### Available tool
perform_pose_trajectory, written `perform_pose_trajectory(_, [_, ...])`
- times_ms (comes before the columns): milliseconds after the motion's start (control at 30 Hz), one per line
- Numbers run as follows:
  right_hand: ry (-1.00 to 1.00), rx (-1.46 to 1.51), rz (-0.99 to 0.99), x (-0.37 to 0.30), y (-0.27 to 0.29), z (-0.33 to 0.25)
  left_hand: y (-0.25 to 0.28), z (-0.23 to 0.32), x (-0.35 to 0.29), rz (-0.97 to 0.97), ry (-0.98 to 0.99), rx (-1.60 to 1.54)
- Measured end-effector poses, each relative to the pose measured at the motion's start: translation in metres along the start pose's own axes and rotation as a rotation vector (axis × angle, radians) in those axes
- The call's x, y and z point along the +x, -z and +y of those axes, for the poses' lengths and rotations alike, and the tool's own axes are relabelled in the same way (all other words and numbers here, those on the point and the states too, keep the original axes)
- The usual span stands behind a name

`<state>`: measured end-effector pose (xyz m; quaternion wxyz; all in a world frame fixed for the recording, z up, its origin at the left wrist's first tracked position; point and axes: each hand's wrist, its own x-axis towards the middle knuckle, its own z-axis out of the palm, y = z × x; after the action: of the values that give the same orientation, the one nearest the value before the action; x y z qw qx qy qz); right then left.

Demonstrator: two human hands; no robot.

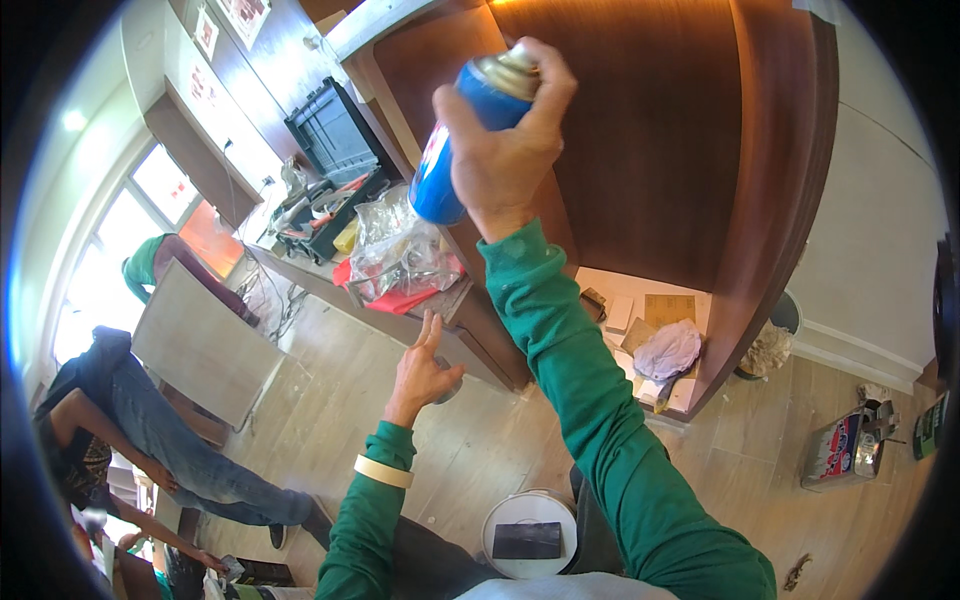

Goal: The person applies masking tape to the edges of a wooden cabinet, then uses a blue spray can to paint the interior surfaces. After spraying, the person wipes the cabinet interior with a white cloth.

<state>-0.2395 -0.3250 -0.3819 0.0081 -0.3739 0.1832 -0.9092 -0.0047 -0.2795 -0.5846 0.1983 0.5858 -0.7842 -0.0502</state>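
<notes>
Raised in front of the brown wooden cabinet [650, 130], my right hand [510, 165] grips a blue spray can [436, 185]. Its fingers wrap the can's metallic top end, which points up and right; the nozzle is hidden under them. My left hand [420, 380] is lower, above the floor beside the counter. Two of its fingers stretch out, while the thumb and the others close on a small greyish rounded thing [447, 395], mostly covered. A cream ring like a tape roll [384, 471] circles my left wrist over the green sleeve.
The cabinet's bottom shelf holds a pinkish cloth [668, 350] and sanding sheets [670, 308]. On the counter are plastic bags [400, 245] and an open toolbox [325, 215]. A white bucket [495, 530], a metal tin [843, 450] and a large panel [205, 340] stand nearby. Two people are at left.
</notes>
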Motion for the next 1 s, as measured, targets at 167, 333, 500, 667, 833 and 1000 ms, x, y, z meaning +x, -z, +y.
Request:
perform_pose_trajectory(167, [-0.108, 0.041, -0.053, -0.032, -0.001, 0.007, 0.005, 0.003, -0.003, -0.035, 0.036, -0.025])
perform_pose_trajectory(333, [-0.030, 0.104, 0.109, -0.018, 0.004, 0.000, 0.003, -0.004, -0.005, -0.017, 0.009, -0.009])
perform_pose_trajectory(500, [-0.140, 0.159, 0.056, -0.013, -0.004, -0.005, 0.008, 0.009, -0.003, -0.061, 0.064, -0.056])
perform_pose_trajectory(667, [-0.085, 0.043, -0.036, -0.034, -0.024, 0.011, 0.002, -0.005, -0.003, -0.022, 0.016, -0.016])
perform_pose_trajectory(833, [-0.063, -0.042, -0.012, -0.038, -0.021, 0.012, 0.003, -0.004, -0.002, -0.034, 0.015, -0.022])
perform_pose_trajectory(1000, [-0.187, 0.180, 0.090, -0.025, -0.013, -0.007, 0.007, 0.000, -0.005, -0.048, 0.047, -0.039])
